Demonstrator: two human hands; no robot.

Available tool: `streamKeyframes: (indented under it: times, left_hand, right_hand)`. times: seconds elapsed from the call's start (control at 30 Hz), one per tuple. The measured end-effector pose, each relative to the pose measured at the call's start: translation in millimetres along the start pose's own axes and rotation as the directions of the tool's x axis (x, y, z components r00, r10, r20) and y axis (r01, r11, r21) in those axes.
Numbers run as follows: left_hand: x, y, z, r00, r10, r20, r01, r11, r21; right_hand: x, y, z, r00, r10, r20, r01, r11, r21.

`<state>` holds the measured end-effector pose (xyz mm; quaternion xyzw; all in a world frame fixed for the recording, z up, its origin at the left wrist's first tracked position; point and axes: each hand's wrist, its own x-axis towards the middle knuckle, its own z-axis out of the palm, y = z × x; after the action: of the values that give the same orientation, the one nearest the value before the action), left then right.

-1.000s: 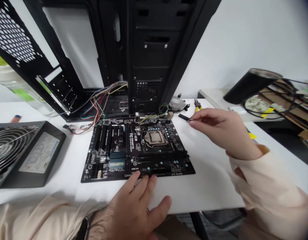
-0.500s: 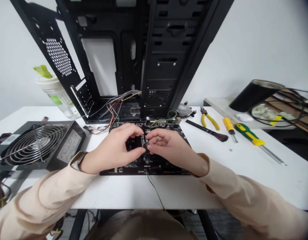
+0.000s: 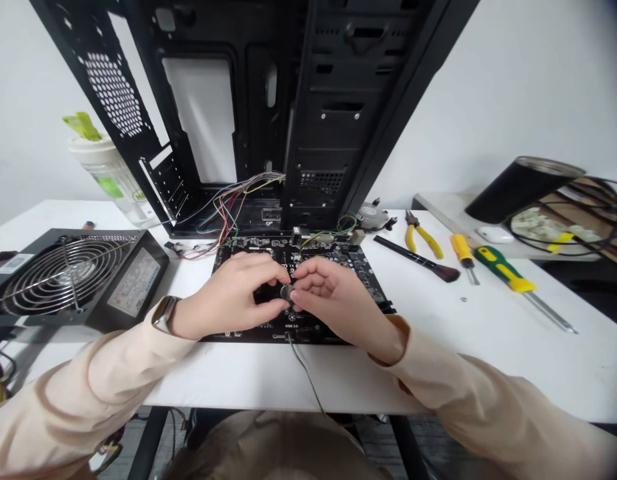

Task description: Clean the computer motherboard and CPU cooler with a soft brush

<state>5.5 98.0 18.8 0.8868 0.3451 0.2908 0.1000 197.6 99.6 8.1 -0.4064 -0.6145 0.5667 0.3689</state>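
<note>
Between my fingertips is a small round silver coin cell battery (image 3: pixel 287 292), held just above a black motherboard (image 3: pixel 308 333). My right hand (image 3: pixel 333 293) pinches its right edge between thumb and forefinger, with the other fingers curled in. Thumb and forefinger of my left hand (image 3: pixel 238 290) curve round the battery from the left, their tips at its lower and upper edges. The motherboard lies flat on the white table, its middle partly covered by both hands. A thin green-yellow wire (image 3: pixel 305 373) runs from its front edge near the "USB 3.0" print.
An open black computer case (image 3: pixel 328 147) stands behind the board, with loose coloured wires (image 3: pixel 228 207). At left are a power supply (image 3: pixel 73 277) and a bottle (image 3: pixel 111 177). To the right lie a brush (image 3: pixel 413 259), pliers (image 3: pixel 422 239), a yellow screwdriver (image 3: pixel 463 257) and a green-yellow screwdriver (image 3: pixel 513 277).
The battery has shifted slightly left and turned so its face shows more, now between my left thumb and forefinger. My right hand has moved a little left; the view has tilted slightly.
</note>
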Motion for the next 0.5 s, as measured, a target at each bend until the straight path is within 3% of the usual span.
streamKeyframes:
  times: [0.2, 0.37, 0.43, 0.5]
  left_hand:
    - [0.9, -1.7, 0.6, 0.997, 0.076, -0.007, -0.076, 0.997, 0.011]
    - [3.6, -11.3, -5.4, 0.999, 0.045, -0.025, -0.044, 0.998, 0.051]
    - [4.8, -16.8, -7.9, 0.999, -0.021, -0.028, 0.024, 0.995, 0.099]
    - [5.5, -21.9, -8.5, 0.993, -0.119, -0.011, 0.119, 0.980, 0.159]
  right_hand:
    - [-3.5, 6.7, -0.3, 0.999, -0.038, 0.002, 0.038, 0.999, 0.025]
    - [-8.4, 11.6, -2.3, 0.981, -0.193, 0.008, 0.191, 0.964, -0.188]
    - [-10.7, 15.1, -4.1, 0.933, -0.358, 0.046, 0.348, 0.860, -0.373]
    - [-12.9, 19.8, -6.4, 0.833, -0.535, 0.140, 0.511, 0.649, -0.564]
